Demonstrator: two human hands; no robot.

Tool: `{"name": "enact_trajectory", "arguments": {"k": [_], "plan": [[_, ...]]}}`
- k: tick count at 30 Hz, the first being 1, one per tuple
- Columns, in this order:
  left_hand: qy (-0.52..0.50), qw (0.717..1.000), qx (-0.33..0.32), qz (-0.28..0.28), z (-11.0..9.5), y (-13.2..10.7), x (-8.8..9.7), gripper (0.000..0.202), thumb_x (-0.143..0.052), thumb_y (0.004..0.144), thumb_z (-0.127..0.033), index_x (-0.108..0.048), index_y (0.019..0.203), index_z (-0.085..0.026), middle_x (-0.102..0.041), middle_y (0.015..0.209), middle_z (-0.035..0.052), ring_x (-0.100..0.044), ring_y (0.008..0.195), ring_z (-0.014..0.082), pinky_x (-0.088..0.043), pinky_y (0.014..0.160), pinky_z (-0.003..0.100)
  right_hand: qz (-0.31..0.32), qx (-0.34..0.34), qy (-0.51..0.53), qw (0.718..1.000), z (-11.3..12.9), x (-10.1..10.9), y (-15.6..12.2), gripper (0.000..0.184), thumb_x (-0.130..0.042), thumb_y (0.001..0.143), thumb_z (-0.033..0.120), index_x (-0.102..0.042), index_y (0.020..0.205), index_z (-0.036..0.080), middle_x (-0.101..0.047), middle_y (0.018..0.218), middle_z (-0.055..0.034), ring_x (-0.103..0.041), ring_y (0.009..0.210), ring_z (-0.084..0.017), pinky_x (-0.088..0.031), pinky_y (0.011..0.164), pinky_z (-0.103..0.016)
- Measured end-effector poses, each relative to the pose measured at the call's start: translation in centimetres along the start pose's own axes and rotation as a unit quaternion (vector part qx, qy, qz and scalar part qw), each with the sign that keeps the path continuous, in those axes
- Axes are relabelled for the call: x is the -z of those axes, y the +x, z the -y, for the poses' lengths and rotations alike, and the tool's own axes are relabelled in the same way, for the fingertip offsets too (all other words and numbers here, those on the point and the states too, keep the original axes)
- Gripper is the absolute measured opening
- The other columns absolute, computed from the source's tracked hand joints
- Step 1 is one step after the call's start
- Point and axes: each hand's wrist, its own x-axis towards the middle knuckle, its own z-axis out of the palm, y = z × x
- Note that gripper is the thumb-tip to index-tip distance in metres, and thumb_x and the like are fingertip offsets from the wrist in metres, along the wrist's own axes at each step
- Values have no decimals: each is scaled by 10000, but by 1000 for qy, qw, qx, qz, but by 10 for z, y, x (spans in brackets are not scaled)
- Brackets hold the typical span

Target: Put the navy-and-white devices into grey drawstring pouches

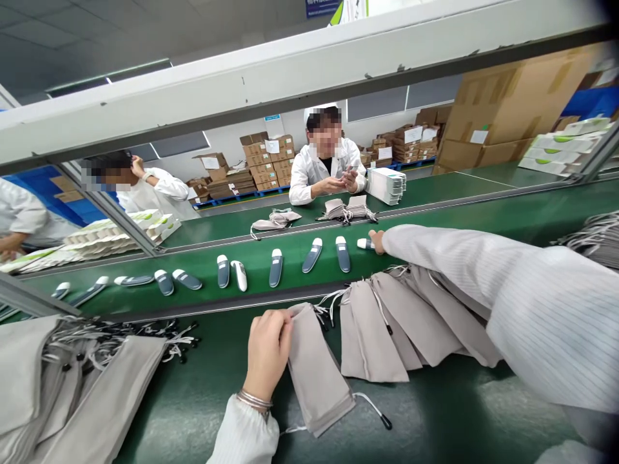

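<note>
Right sleeve, outstretched. My left hand: pinching a pouch by its far corner, on the tabletop — best held lightly. My right hand: touching a device on the belt, grip unclear — best taken squarely.

We hold our left hand back-up, fingers curled; left forearm angled up from the lower edge | we extend our right arm forward and leftward, right hand at its far end, grip unclear.
</note>
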Motion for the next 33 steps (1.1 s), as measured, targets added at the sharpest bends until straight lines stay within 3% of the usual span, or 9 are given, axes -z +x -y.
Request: {"name": "enact_trajectory", "arguments": {"k": [5,8,11,14,18,22,25,28,33], "plan": [[-236,970,44,-30,-17,2,18,137,-527,947,-275,-492,827,-219,-551,823,-1,-515,768,152,-406,726,275,98,-47,76,991,34,10,1,52,-562,944,167,-594,929,129,-669,883,-54,-678,789,-173,-594,749,-341],[-294,953,59,-41,-30,6,25,150,-592,912,-248,-514,790,-208,-518,784,-8,-491,757,144,-385,706,268,159,8,280,947,83,12,-19,86,-463,960,146,-519,1022,168,-667,939,-60,-695,819,-169,-606,799,-358],[-319,945,53,-42,-40,12,28,144,-644,872,-198,-554,760,-200,-513,769,-11,-480,744,135,-353,674,263,201,74,478,852,133,9,-50,406,-567,868,103,-417,1224,230,-638,1026,-40,-691,887,-171,-596,852,-393],[-343,937,37,-52,-48,18,28,139,-686,842,-178,-586,748,-199,-518,783,-9,-485,753,132,-347,668,262,186,127,507,832,161,-4,-77,800,-679,738,56,-273,1370,331,-595,1084,-10,-672,877,-163,-594,826,-376],[-377,919,30,-109,-57,24,29,131,-730,807,-175,-616,749,-203,-515,850,1,-504,831,135,-381,713,250,227,166,482,830,163,-25,-98,898,-731,722,116,-225,1426,350,-550,1136,-21,-635,862,-152,-568,804,-344],[-380,902,55,-195,-68,26,33,126,-757,771,-177,-641,729,-203,-523,982,21,-521,1011,157,-428,823,247,311,194,348,863,153,-28,-112,388,-553,938,340,-497,1306,229,-581,1123,-45,-576,969,-159,-485,871,-322],[-376,901,86,-198,-72,24,36,126,-772,748,-194,-653,708,-195,-558,1006,35,-535,1054,171,-449,794,231,358,204,206,888,144,-17,-123,399,-460,989,332,-474,1357,179,-606,1026,-50,-564,884,-156,-460,808,-315],[-413,884,128,-179,-66,20,42,164,-801,715,-219,-643,703,-179,-587,910,23,-561,820,117,-432,630,192,365,249,90,893,134,5,-137,255,-440,991,264,-568,1177,148,-624,920,-40,-557,803,-151,-429,761,-304],[-533,780,199,-262,-48,18,51,256,-763,774,-367,-569,803,-202,-448,681,-66,-273,443,15,-194,399,155,365,331,126,861,129,62,-156,321,-407,1026,328,-594,828,159,-619,831,-20,-535,736,-115,-420,738,-270]]}}
